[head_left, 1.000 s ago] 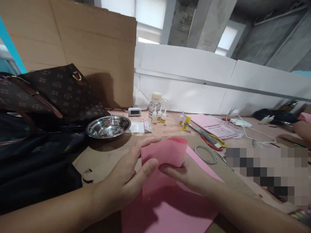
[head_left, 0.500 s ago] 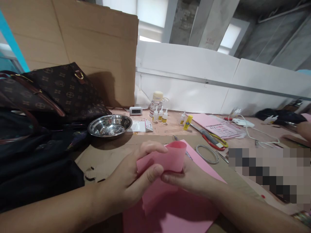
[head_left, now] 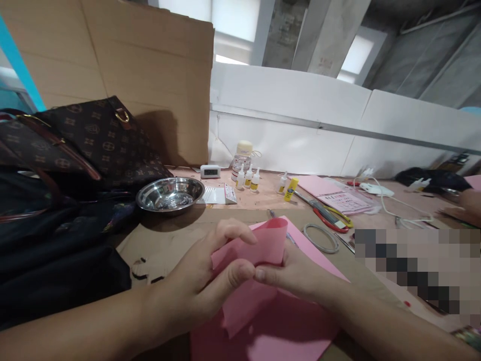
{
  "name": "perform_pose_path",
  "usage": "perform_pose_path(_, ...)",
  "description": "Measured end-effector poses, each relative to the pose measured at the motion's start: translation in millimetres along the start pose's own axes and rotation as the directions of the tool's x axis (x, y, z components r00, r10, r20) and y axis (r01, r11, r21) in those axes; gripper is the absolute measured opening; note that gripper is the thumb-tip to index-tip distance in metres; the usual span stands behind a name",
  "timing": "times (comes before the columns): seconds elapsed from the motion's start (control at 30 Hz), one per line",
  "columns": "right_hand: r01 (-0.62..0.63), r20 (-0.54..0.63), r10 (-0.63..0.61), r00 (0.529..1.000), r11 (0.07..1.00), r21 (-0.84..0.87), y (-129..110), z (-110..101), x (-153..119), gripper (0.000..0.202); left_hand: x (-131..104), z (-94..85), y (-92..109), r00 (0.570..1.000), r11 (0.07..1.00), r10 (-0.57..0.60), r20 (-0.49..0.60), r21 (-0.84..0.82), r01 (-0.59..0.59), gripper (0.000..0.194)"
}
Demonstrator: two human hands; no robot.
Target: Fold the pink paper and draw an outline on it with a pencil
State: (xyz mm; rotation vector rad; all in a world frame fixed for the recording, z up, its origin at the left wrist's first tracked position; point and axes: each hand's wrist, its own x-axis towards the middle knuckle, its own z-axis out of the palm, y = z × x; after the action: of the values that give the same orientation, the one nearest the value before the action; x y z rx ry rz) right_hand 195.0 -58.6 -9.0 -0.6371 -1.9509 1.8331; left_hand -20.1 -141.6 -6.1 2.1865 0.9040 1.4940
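Observation:
Between my hands a sheet of pink paper (head_left: 268, 245) is bent over into a loop, with its rounded fold at the upper right. My left hand (head_left: 221, 265) grips the paper's left side, fingers over the top and thumb in front. My right hand (head_left: 296, 271) holds the right side from behind, its thumb at the lower edge beside my left thumb; its other fingers are hidden by the paper. Beneath lies a larger pink sheet (head_left: 300, 326) on the brown cardboard (head_left: 161, 245).
A steel bowl (head_left: 171, 195) stands at the left by a brown patterned bag (head_left: 93, 140). Small glue bottles (head_left: 248, 178), a glue stick (head_left: 290, 189), a digital clock (head_left: 210, 172), scissors (head_left: 330, 219) and a wire coil (head_left: 320, 238) lie beyond. Another person's hand (head_left: 471, 203) is at far right.
My right thumb has shifted slightly right along the paper's lower edge. The bent paper has tilted a little, and its lower flap hangs slightly further down.

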Motion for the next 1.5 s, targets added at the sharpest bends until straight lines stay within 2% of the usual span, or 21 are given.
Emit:
perform_pose_path(0.07,-0.004,0.0,0.004,1.0,1.0,-0.008,-1,1,0,0.049,2,0.0,3,1.0,1.0,0.01,0.021,-0.014,-0.01,0.007)
perform_pose_path(0.33,0.028,-0.052,-0.025,0.998,0.998,0.057,6,-4,0,0.067,3,3.0,1,1.0,0.996,0.0,-0.014,-0.092,-0.001,0.013)
perform_pose_path(0.53,0.049,-0.085,-0.063,0.994,0.987,-0.153,-8,7,-3,0.038,-3,2.7,-1,0.997,0.992,-0.07,-0.023,-0.109,0.067,0.006)
perform_pose_path(0.63,0.077,-0.143,-0.108,0.984,0.975,-0.207,-19,11,-4,0.03,-4,4.9,-1,0.991,0.98,-0.136,-0.013,-0.148,0.132,0.045)
perform_pose_path(0.7,0.096,-0.22,-0.145,0.965,0.971,-0.219,-23,13,-3,0.027,-3,7.0,-1,0.98,0.965,-0.198,0.004,-0.173,0.196,0.057)
perform_pose_path(0.77,0.135,-0.269,-0.199,0.942,0.962,-0.238,-24,14,-1,0.027,0,9.5,-1,0.959,0.943,-0.283,0.011,-0.177,0.281,0.052)
perform_pose_path(0.9,0.216,-0.226,-0.271,0.936,0.947,-0.239,-17,18,5,0.032,3,15.9,-6,0.922,0.905,-0.386,0.004,-0.193,0.38,0.043)
perform_pose_path(1.03,0.202,-0.208,-0.24,0.948,0.961,-0.19,-14,20,7,0.04,2,20.0,-13,0.918,0.894,-0.396,0.023,-0.219,0.391,0.039)
perform_pose_path(1.17,0.169,-0.166,-0.2,0.966,0.968,-0.183,-15,20,6,0.04,4,16.1,-12,0.924,0.897,-0.377,0.066,-0.221,0.382,0.034)
perform_pose_path(1.33,0.192,-0.131,-0.221,0.966,0.96,-0.203,-11,17,5,0.042,12,8.5,-5,0.922,0.896,-0.371,0.107,-0.218,0.386,0.029)
perform_pose_path(1.5,0.203,-0.13,-0.241,0.962,0.947,-0.249,-8,15,4,0.048,11,10.0,-6,0.92,0.9,-0.38,0.099,-0.192,0.392,0.032)
